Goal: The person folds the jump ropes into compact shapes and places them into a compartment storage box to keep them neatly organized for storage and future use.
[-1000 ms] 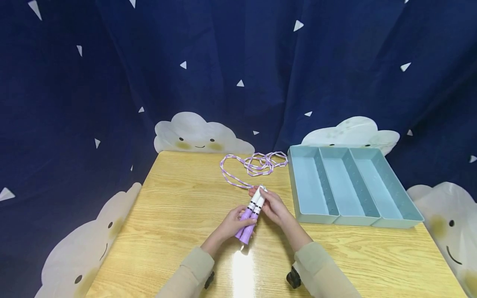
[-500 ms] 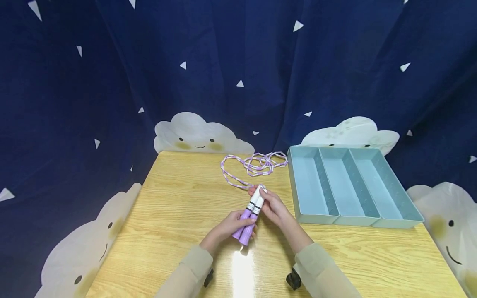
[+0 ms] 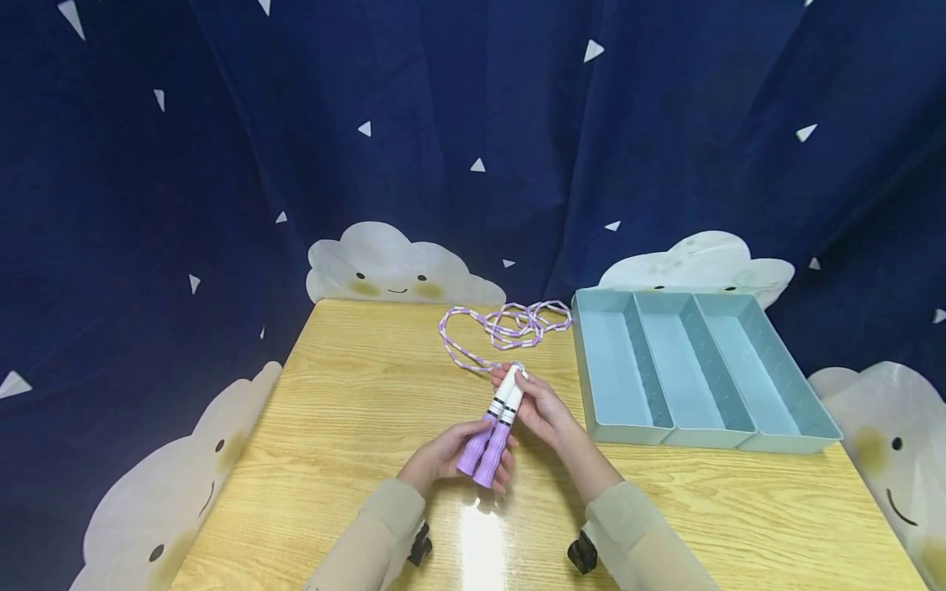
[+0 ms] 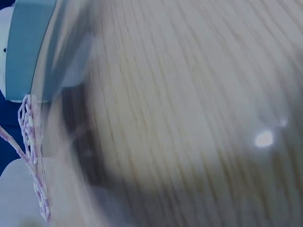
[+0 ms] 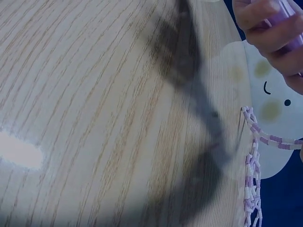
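Note:
A jump rope has two purple-and-white handles (image 3: 505,410), held side by side above the table in the head view. My right hand (image 3: 545,413) pinches their white ends, thumb on top. My left hand (image 3: 443,451) is around the purple ends, its thumb along the left side and its fingers (image 5: 274,40) curled beneath them. From the white ends, the beaded purple-and-white cord (image 3: 448,343) runs back to a loose coil by the box. The left wrist view shows the cord (image 4: 31,137) but not the handles.
Right of the hands stands a pale blue box (image 3: 628,433) with three long compartments. Under everything is a wooden table (image 3: 355,394). Behind it hangs a dark blue curtain (image 3: 414,180) with white triangles and clouds.
My left thumb has shifted from across the purple handles to their left side, and more of the left fingers shows beneath them. The handle ends have spread slightly. My right hand barely moves.

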Available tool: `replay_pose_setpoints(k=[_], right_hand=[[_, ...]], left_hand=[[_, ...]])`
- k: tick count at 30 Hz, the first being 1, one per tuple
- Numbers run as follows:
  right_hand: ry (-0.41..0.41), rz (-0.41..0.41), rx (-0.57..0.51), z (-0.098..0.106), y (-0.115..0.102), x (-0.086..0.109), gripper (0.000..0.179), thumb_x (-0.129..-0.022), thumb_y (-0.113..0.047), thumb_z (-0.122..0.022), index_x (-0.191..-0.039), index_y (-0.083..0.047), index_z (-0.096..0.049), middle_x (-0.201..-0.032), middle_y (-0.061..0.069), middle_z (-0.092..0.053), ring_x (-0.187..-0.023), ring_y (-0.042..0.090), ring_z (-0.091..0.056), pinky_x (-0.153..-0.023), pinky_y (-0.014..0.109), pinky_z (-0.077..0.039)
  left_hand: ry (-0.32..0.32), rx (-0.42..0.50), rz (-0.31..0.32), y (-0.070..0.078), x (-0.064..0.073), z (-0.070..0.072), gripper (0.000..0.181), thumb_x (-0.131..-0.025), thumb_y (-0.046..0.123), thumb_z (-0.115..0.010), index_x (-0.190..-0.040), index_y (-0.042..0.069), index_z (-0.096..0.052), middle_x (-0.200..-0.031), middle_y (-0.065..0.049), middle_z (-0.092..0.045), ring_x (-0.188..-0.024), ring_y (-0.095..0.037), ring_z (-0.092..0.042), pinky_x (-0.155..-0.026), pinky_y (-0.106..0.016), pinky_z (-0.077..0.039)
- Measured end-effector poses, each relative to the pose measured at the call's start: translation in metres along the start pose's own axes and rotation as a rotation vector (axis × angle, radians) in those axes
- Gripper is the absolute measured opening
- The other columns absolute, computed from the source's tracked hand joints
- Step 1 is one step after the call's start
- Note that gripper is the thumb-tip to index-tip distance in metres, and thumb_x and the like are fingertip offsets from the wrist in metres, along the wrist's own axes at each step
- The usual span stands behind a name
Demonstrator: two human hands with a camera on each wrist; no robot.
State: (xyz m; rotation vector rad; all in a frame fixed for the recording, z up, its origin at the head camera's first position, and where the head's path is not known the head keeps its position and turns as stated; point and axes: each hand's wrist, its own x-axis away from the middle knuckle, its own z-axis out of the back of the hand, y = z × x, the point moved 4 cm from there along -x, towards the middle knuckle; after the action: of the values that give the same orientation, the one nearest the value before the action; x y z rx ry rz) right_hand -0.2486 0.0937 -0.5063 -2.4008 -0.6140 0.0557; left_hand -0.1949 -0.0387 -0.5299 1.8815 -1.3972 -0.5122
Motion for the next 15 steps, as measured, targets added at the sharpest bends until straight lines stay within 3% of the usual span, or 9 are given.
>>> replay_pose_setpoints(k=[3,10,15], right_hand=[[-0.017,0.000,0.000,-0.0007,0.0005,-0.0002,0.025,-0.099,-0.009,-0.030,-0.119,0.003,-0.038,-0.114,0.015,-0.058,-0.118,0.027,-0.049,-0.104,0.035,-0.032],[-0.031,-0.004,0.000,-0.0001,0.0016,-0.0012,0.024,-0.099,-0.009,-0.029,-0.118,0.002,-0.039,-0.118,0.016,-0.056,-0.111,0.023,-0.054,-0.102,0.033,-0.035],[-0.005,-0.012,0.017,0.0004,0.0018,-0.0012,0.025,-0.099,-0.009,-0.028,-0.120,0.002,-0.037,-0.140,0.029,-0.024,-0.121,0.027,-0.046,-0.108,0.037,-0.024]], left_hand=[[-0.004,0.004,-0.002,-0.0008,-0.0017,-0.0007,0.039,-0.096,0.040,-0.024,-0.111,0.012,-0.046,-0.087,0.000,-0.057,-0.079,-0.015,-0.058,-0.079,-0.037,-0.048],[-0.025,0.032,0.016,-0.0033,-0.0045,-0.0002,0.030,-0.095,0.039,-0.028,-0.102,0.016,-0.047,-0.075,0.005,-0.048,-0.063,-0.008,-0.042,-0.065,-0.023,-0.040],[-0.052,0.055,0.028,-0.0026,-0.0044,-0.0017,0.020,-0.092,0.036,-0.037,-0.098,0.018,-0.046,-0.073,0.006,-0.044,-0.061,-0.008,-0.035,-0.063,-0.020,-0.037]])
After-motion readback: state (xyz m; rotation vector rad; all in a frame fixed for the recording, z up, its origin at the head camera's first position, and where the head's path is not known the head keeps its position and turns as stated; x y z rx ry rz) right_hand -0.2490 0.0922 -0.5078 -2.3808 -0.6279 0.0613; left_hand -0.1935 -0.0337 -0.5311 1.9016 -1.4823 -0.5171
